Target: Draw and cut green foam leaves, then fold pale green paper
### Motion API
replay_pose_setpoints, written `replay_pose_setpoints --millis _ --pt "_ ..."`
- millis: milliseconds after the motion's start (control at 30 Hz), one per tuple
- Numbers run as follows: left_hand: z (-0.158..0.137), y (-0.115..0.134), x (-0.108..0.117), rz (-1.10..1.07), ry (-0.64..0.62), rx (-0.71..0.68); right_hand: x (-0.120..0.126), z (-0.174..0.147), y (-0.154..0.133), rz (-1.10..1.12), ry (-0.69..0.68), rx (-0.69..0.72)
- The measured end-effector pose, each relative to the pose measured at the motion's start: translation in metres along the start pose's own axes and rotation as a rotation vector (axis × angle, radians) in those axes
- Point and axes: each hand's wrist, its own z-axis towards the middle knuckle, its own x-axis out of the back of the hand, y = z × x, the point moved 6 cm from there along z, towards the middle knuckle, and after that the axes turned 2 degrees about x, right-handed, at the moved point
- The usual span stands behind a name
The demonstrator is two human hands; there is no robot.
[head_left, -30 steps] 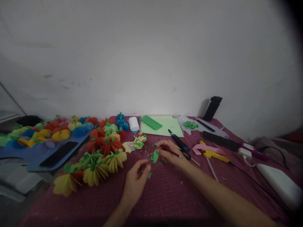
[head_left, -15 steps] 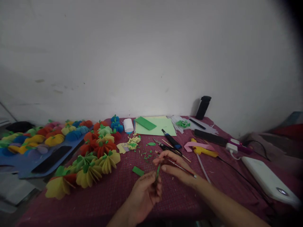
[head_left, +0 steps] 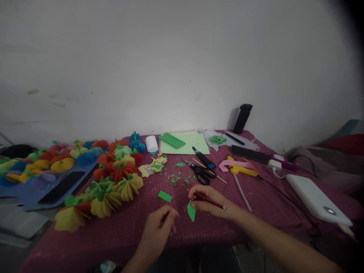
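Observation:
My right hand [head_left: 209, 201] pinches a green paper leaf [head_left: 191, 211] between its thumb and fingers, the leaf hanging point down. A dark red pencil [head_left: 211, 201] lies across the same hand, tucked in its fingers. To the left and lower, my left hand [head_left: 159, 229] hovers over the near part of the table, fingers loosely curled and slightly apart, with nothing visible in them. Just beyond it lies a small green paper rectangle [head_left: 165, 196]. Green paper scraps [head_left: 174, 179] and another cut leaf [head_left: 179, 164] are scattered farther back.
Black scissors [head_left: 203, 173] lie beside a utility knife [head_left: 204, 158]. Pale green sheets [head_left: 190, 143] are stacked at the back. Several colourful paper pumpkins [head_left: 123, 170] crowd the left. Toward the right are a yellow glue gun [head_left: 241, 170], a white power bank [head_left: 318, 199] and a black bottle [head_left: 242, 118].
My hands have moved apart, the left one down and leftward. The green leaf, earlier at the left hand's fingers, now hangs from the right hand. The view has tilted slightly.

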Motion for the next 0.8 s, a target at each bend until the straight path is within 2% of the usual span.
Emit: replay_pose_setpoints --millis 100,200,433,533,633,700,800 --pt "-0.001 0.006 0.010 0.306 0.040 -0.168 -0.003 -0.002 0.016 -0.225 0.005 0.020" --pt "-0.001 0.011 0.004 0.440 0.024 -0.305 -0.001 0.002 0.024 -0.393 0.063 0.027" --pt "0.001 0.012 -0.013 0.684 -0.102 -0.484 0.006 0.006 0.011 -0.497 0.102 0.090" --pt "0.002 0.011 -0.016 0.749 -0.154 -0.474 0.017 -0.001 0.007 -0.412 0.182 0.080" --pt "0.003 0.014 -0.019 0.752 -0.195 -0.468 0.029 -0.008 0.016 -0.165 0.262 -0.022" --pt "0.003 0.017 -0.022 0.746 -0.240 -0.478 0.031 -0.011 0.025 -0.031 0.266 -0.105" --pt "0.004 0.018 -0.028 0.770 -0.339 -0.477 0.028 -0.011 0.034 0.038 0.262 -0.157"
